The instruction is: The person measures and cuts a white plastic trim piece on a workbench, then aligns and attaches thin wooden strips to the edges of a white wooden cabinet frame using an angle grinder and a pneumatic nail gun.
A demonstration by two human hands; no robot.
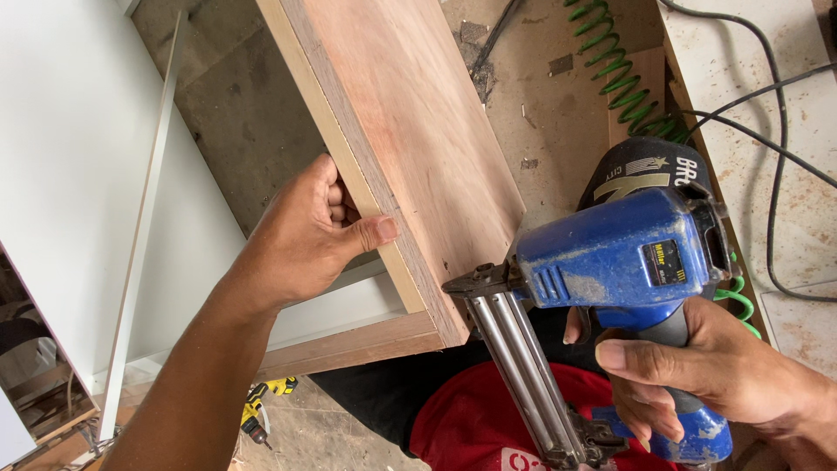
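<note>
Bracing the plywood panel (418, 131), whose long axis runs up and away from us, our left hand (305, 231) clamps its near edge, while our right hand (689, 366) grips the blue nail gun (610, 262), nose touching the panel's lower right corner.

The scene is lit brightly and evenly by soft daylight. The white panel (78, 157) at the left is nearly washed out, with little surface detail kept. Soft shadows are cast beneath the plywood board (418, 131) and under the left hand (305, 235). A dull sheen is seen on the blue nail gun (610, 253). Focus is sharp throughout; slight wide-angle stretching is noticed at the edges.
</note>
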